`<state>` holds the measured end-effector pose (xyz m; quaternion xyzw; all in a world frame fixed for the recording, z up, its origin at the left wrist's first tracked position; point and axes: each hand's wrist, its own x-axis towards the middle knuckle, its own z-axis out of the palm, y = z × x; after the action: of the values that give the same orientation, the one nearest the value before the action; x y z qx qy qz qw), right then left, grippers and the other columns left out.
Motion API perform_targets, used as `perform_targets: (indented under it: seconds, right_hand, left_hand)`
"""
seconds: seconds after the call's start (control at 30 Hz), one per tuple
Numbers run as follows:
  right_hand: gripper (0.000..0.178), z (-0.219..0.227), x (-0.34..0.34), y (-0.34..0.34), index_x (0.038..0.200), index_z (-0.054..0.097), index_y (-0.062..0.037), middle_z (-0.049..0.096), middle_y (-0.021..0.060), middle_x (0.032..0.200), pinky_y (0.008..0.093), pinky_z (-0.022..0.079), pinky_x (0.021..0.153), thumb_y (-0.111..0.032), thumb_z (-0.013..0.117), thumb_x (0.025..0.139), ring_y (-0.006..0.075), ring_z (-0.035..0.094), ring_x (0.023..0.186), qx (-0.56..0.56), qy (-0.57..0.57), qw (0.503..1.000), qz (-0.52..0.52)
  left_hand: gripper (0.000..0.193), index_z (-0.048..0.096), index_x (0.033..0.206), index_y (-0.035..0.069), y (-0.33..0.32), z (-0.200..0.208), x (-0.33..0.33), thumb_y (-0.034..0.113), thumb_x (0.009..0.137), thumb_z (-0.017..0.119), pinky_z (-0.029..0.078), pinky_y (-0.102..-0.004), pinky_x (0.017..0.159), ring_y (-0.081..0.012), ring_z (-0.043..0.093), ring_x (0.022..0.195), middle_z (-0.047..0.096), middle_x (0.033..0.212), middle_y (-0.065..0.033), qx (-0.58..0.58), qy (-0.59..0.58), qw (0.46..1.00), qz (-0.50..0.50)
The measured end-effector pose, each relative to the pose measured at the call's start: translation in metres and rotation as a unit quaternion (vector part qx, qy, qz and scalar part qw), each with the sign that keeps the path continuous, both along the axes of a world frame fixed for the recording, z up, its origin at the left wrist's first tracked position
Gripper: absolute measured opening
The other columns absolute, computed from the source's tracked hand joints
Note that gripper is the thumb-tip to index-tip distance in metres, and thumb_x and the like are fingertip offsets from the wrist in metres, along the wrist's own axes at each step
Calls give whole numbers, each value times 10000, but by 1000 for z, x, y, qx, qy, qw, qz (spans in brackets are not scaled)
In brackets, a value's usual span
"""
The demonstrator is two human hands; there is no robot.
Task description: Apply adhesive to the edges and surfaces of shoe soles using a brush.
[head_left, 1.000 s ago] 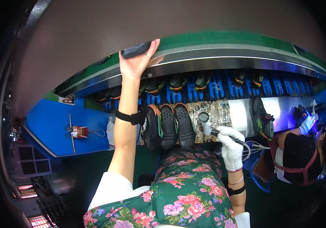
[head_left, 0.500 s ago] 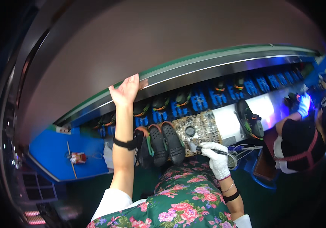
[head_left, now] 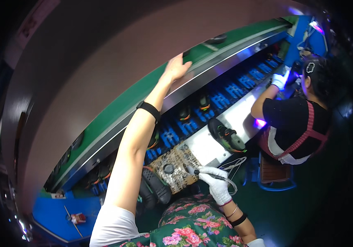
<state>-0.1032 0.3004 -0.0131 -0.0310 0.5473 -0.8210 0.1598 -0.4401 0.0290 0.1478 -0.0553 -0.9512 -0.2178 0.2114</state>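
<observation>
My left hand point(head_left: 177, 69) stretches up over the metal edge onto the green conveyor belt point(head_left: 143, 84). Its thumb is spread from the fingers, and the fingertips partly disappear beneath the brown overhang, close to a small dark thing point(head_left: 186, 53). In a white knitted glove, my right hand point(head_left: 214, 181) grips a slim black pen-like tool point(head_left: 209, 175) with a flat pale tip. That tip hovers over a worn, tape-covered mat point(head_left: 179, 181) bearing a round black disc point(head_left: 168, 168). Dark clogs point(head_left: 156, 186) stand beside the mat, partly behind my left arm.
A black, green and orange shoe point(head_left: 226, 136) lies on the white bench point(head_left: 205, 149). Blue holders point(head_left: 234, 91) with several shoes run behind it. At the right a co-worker point(head_left: 294, 127) wears gloves, beside a brown stool point(head_left: 273, 171). A blue table point(head_left: 57, 214) stands lower left.
The view has swung to the right. My left hand has reached farther over the metal edge, onto the belt. My right hand still holds the tool.
</observation>
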Motion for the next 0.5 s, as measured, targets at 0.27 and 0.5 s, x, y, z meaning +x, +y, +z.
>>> perform_targets:
  seconds: [0.27,0.5]
  right_hand:
    - [194,-2,-7,22,1021,768,29,765,118,1037,298,572,890,62,742,832,176,714,958,-2,-35,999,-35]
    - [152,4,-16,5,985,777,17,752,57,900,233,518,735,22,753,835,118,679,794,86,47,994,-42]
  left_hand:
    - [172,634,1054,46,-51,4,41,176,955,688,565,-365,929,-199,642,1042,612,1148,-97,292,-120,948,-27]
    - [185,595,1126,102,-135,19,261,169,958,633,474,-314,935,-169,568,1127,624,1300,-97,345,240,905,69]
